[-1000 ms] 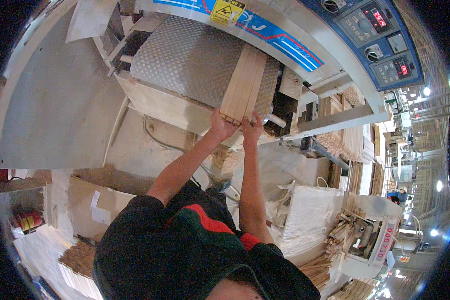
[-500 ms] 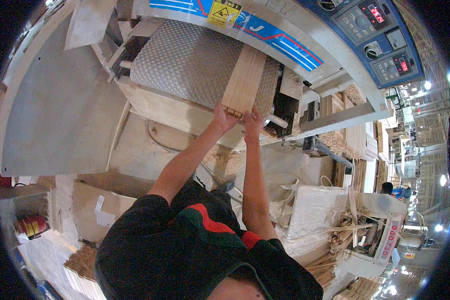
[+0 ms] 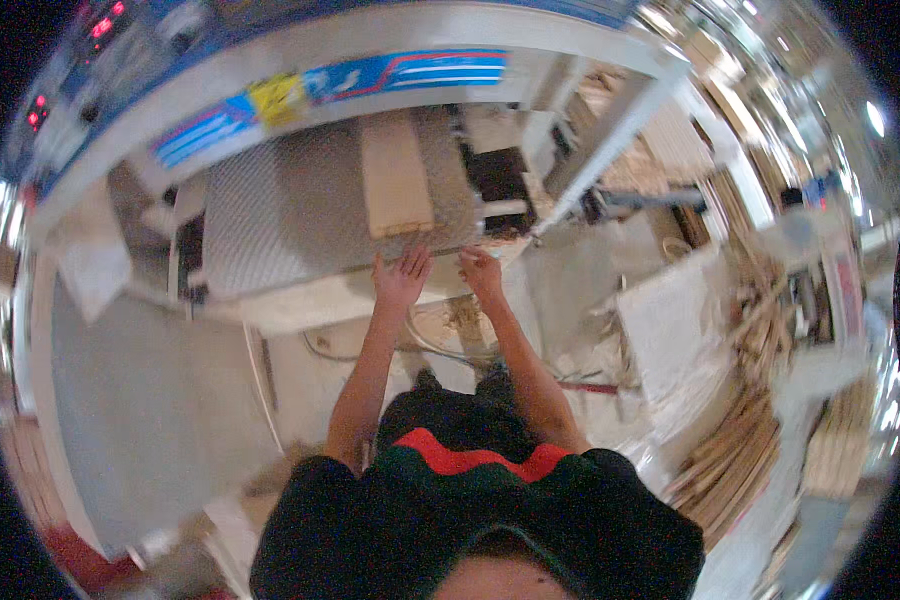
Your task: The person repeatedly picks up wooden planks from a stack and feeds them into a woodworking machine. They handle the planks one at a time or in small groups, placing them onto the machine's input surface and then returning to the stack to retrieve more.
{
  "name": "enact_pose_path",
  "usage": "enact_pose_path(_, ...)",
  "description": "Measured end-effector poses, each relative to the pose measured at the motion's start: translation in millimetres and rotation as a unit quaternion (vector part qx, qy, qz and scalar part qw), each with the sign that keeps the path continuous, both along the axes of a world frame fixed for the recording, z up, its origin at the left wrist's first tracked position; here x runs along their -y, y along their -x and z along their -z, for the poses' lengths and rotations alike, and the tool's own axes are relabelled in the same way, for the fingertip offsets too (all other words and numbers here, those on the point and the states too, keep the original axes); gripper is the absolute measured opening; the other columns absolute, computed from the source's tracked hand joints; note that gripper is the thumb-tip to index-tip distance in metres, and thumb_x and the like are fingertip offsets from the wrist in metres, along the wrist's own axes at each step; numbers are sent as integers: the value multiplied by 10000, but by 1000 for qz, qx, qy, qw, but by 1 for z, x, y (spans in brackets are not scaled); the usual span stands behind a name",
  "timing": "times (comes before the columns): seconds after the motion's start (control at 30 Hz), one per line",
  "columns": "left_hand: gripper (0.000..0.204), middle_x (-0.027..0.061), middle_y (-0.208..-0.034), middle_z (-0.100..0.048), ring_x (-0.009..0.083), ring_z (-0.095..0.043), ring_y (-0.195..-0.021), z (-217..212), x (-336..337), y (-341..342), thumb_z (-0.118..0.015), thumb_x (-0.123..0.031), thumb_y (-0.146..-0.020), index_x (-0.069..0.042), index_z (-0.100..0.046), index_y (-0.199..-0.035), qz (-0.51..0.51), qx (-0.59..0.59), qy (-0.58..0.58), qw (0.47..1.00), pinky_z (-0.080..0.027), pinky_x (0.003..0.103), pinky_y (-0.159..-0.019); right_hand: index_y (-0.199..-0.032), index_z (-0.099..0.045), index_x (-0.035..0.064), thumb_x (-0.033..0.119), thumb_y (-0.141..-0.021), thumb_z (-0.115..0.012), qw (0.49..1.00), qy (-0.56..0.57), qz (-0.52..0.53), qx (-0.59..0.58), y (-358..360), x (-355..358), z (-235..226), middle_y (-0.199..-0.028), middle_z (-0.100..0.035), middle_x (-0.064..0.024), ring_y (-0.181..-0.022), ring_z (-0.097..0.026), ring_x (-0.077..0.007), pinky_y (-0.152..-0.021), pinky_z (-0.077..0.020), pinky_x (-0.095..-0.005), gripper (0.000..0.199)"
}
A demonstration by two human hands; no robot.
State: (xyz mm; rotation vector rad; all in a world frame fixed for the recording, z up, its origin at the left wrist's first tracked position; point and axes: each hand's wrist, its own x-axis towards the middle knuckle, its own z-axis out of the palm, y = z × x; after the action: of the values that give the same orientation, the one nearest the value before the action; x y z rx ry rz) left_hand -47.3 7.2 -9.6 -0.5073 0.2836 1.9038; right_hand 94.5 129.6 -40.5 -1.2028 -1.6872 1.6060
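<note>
A bundle of pale wooden strips (image 3: 396, 178) lies on the dimpled metal bed (image 3: 280, 210) of a large machine, its far end under the machine's front beam. Just short of the strips' near end is my left hand (image 3: 402, 280), fingers stretched out and holding nothing. My right hand (image 3: 482, 276) hovers to the right of it, by the bed's front edge. Its fingers are loosely bent and apart, with nothing visible in them. Both hands are off the wood.
The machine's beam (image 3: 340, 85) spans above the bed. A grey panel (image 3: 160, 370) stands at left. On the right are a white wrapped block (image 3: 678, 320) and a heap of loose wooden strips (image 3: 735, 450). A hose (image 3: 335, 352) runs along the floor below the bed.
Both hands have let go of the strips' near end and drawn apart. The strips sit farther under the beam. My view has turned to the right.
</note>
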Motion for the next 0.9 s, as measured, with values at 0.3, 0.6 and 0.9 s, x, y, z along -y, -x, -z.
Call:
enact_pose_path(0.3,487,115,-1142,-522,289,-525,-1005,26,-27,-123,-524,-460,-873,-65,-502,-1156,367,-64,126,919,-447,461,-890,-1020,-640,29,268,-793,-670,977,-53,201,57,-140,-56,9,-715,-657,-97,-616,-616,-151,-556,-492,-305,331)
enact_pose_path(0.6,504,135,-1216,-490,307,-522,-1009,40,-108,-162,-449,-465,-912,-89,-466,-1248,530,-165,158,817,-444,447,-889,-1141,-565,34,425,-700,-737,919,-187,311,153,-246,-269,-47,-951,-646,-164,-847,-629,-272,-759,-498,-376,614)
enact_pose_path(0.9,512,169,-1204,-512,294,-566,-1004,8,-219,-198,-460,-418,-928,-71,-390,-1297,489,-267,253,791,-490,380,-836,-1374,-206,-64,634,-512,-770,899,-165,317,253,-279,-539,-77,-1317,-383,-313,-1203,-392,-452,-1001,-351,-487,1244)
